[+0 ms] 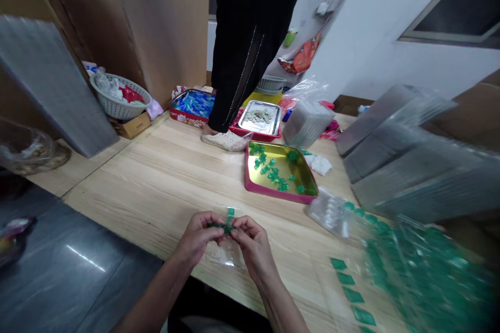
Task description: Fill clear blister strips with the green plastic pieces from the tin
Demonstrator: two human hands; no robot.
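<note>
The left hand (197, 239) and right hand (252, 244) had their fingers pinched together on a small green plastic piece (225, 227), its long axis lying 9-to-3 o'clock between the fingertips, above a clear blister tray (231, 255).

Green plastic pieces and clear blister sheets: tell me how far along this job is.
Done: the clear blister sheets at the right look filled with green pieces, though blurred. In hand: the left hand and right hand pinch a small green piece above a clear plastic sheet. Remaining: loose green pieces lie in the pink-rimmed gold tray, beside an unfilled-looking clear blister tray.
</note>
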